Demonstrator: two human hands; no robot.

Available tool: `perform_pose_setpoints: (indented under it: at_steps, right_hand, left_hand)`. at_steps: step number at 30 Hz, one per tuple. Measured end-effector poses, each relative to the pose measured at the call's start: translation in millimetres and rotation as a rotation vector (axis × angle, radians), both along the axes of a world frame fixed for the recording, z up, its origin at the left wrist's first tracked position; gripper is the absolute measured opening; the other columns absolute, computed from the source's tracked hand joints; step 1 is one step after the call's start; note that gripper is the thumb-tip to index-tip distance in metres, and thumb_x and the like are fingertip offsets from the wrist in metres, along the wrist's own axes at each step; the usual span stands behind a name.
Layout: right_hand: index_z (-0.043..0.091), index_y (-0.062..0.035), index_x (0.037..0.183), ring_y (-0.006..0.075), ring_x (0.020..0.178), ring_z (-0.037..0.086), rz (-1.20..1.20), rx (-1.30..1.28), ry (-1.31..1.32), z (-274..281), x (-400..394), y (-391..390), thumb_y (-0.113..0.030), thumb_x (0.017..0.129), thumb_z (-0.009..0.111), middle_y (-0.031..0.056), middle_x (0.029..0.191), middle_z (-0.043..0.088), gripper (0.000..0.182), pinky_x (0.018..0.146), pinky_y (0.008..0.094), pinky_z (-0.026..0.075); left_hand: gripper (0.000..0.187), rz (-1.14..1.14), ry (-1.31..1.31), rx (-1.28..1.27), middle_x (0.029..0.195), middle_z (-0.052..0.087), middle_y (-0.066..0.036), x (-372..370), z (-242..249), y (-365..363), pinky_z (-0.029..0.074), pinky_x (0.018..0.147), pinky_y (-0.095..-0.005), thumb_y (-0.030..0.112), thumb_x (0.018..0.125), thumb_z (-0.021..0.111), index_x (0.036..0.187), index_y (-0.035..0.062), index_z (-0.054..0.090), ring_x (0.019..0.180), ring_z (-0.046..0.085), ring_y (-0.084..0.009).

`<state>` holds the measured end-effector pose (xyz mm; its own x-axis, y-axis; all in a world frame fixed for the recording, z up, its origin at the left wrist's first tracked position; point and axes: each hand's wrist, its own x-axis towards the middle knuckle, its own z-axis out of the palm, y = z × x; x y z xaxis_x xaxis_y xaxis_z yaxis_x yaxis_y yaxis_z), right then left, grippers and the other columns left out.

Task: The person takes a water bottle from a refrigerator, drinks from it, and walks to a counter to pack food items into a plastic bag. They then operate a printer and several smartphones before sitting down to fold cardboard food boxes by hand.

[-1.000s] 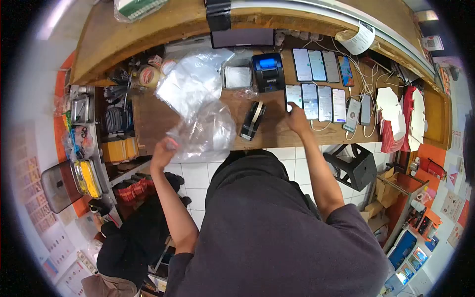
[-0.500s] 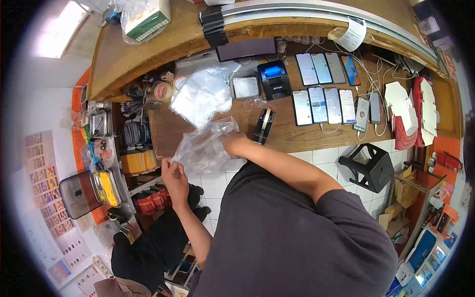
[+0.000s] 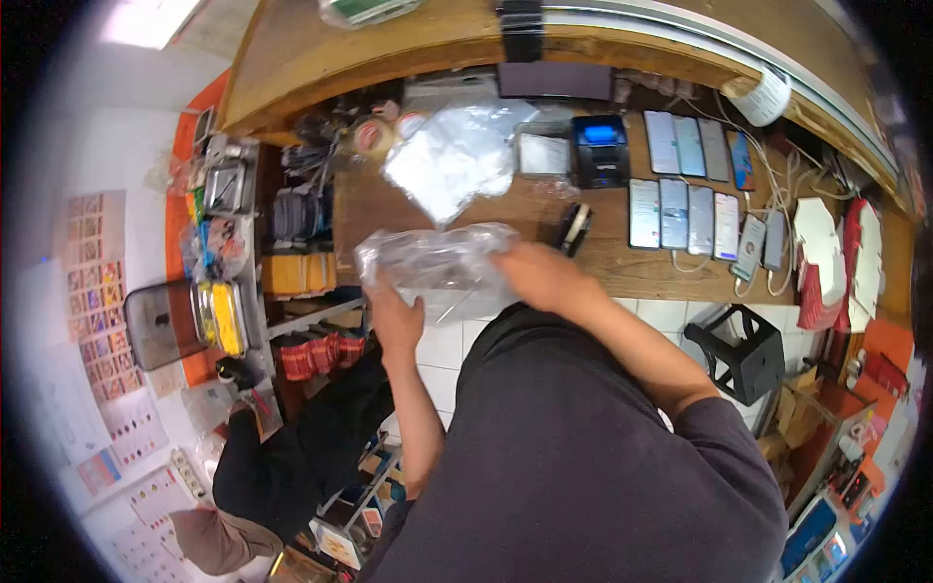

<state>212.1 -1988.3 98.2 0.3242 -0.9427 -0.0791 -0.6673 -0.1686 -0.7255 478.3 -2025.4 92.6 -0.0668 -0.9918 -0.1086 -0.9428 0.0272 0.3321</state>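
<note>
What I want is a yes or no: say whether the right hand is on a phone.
No: the right hand is on the plastic bag, and the phones lie farther right on the desk.

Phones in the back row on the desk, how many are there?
4, side by side to the right of the printer: first phone nearest it, then second phone, third phone, and fourth phone at the row's right end. None seems hidden.

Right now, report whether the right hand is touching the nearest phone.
Apart: the head view shows bare wooden table between the right hand and the nearest phone, leftmost in the front row.
</note>
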Motion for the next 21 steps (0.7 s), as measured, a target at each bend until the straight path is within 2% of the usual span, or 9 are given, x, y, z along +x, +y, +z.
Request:
perform_pose_setpoints:
  at_steps: [3,5,7,10,12,13,16,18,21]
  right_hand:
    - [0.060,-0.0001,0.109,0.0418,0.097,0.060,-0.102,0.011,0.140,-16,-22,-3,-0.002,0.087,0.050,0.0241,0.104,0.059,0.024,0.086,0.0464,0.049]
    - [0.059,0.0007,0.105,0.0416,0.097,0.060,-0.131,-0.049,0.040,1,-29,-3,-0.003,0.086,0.053,0.0226,0.103,0.060,0.020,0.086,0.0457,0.048]
    - [0.058,0.0015,0.102,0.0413,0.097,0.059,-0.142,-0.113,-0.064,5,-34,0,-0.005,0.085,0.056,0.0211,0.102,0.060,0.018,0.086,0.0449,0.048]
    - [0.056,0.0014,0.097,0.0371,0.093,0.059,-0.140,-0.257,-0.157,8,-33,0,-0.013,0.084,0.067,0.0169,0.096,0.059,0.022,0.083,0.0424,0.047]
    - [0.056,0.0005,0.096,0.0317,0.086,0.057,-0.257,-0.052,-0.200,33,-31,-3,-0.021,0.082,0.074,0.0150,0.094,0.057,0.032,0.077,0.0389,0.046]
    - [0.061,0.0039,0.100,0.0346,0.092,0.060,-0.275,-0.024,-0.200,36,-32,-7,-0.034,0.084,0.074,0.0171,0.097,0.059,0.043,0.082,0.0386,0.047]
    - [0.060,0.0033,0.088,0.0331,0.085,0.059,-0.345,-0.028,-0.093,32,-33,-14,-0.024,0.083,0.073,0.0161,0.092,0.060,0.031,0.077,0.0374,0.047]
    - [0.053,0.0016,0.077,0.0231,0.079,0.054,-0.434,-0.125,-0.195,10,-39,-19,-0.014,0.082,0.072,0.0119,0.085,0.058,0.025,0.070,0.0332,0.043]
    - [0.058,0.0031,0.082,0.0321,0.082,0.058,-0.464,-0.252,-0.219,21,-39,-26,-0.004,0.079,0.067,0.0156,0.086,0.059,0.012,0.076,0.0371,0.046]
  left_hand:
    - [0.073,-0.012,-0.108,-0.086,0.138,0.041,-0.032,-16,21,-2,0.043,0.100,-0.0477,0.005,0.071,0.077,0.135,-0.0028,0.044,0.120,0.050,-0.0484]
    - [0.062,-0.023,-0.138,-0.148,0.134,0.045,-0.029,-23,20,-1,0.044,0.098,-0.0486,0.006,0.072,0.077,0.127,-0.0044,0.053,0.116,0.053,-0.0480]
    - [0.036,-0.094,-0.007,-0.294,0.124,0.049,-0.025,-22,8,0,0.048,0.090,-0.0504,0.004,0.078,0.071,0.112,-0.0025,0.063,0.104,0.057,-0.0472]
    - [0.025,0.004,0.150,-0.177,0.120,0.049,-0.026,-28,7,2,0.049,0.084,-0.0512,0.001,0.082,0.063,0.107,0.0019,0.067,0.100,0.058,-0.0466]
    - [0.035,-0.021,0.268,-0.119,0.120,0.049,-0.027,-22,2,-1,0.050,0.080,-0.0520,0.000,0.086,0.058,0.119,0.0078,0.064,0.099,0.059,-0.0459]
    - [0.035,0.023,0.265,-0.146,0.120,0.049,-0.027,-23,8,-1,0.050,0.080,-0.0520,0.000,0.086,0.058,0.119,0.0078,0.064,0.099,0.059,-0.0459]
    - [0.046,0.091,0.387,-0.069,0.127,0.048,-0.027,-33,16,-5,0.049,0.085,-0.0507,0.000,0.086,0.058,0.132,0.0080,0.057,0.105,0.057,-0.0463]
    - [0.055,-0.003,0.476,-0.332,0.132,0.046,-0.029,-35,2,-7,0.047,0.092,-0.0497,0.003,0.087,0.058,0.141,0.0043,0.047,0.110,0.054,-0.0474]
    - [0.057,-0.017,0.365,-0.186,0.136,0.043,-0.031,-36,-3,-5,0.044,0.098,-0.0494,0.011,0.088,0.060,0.141,-0.0018,0.043,0.118,0.049,-0.0489]
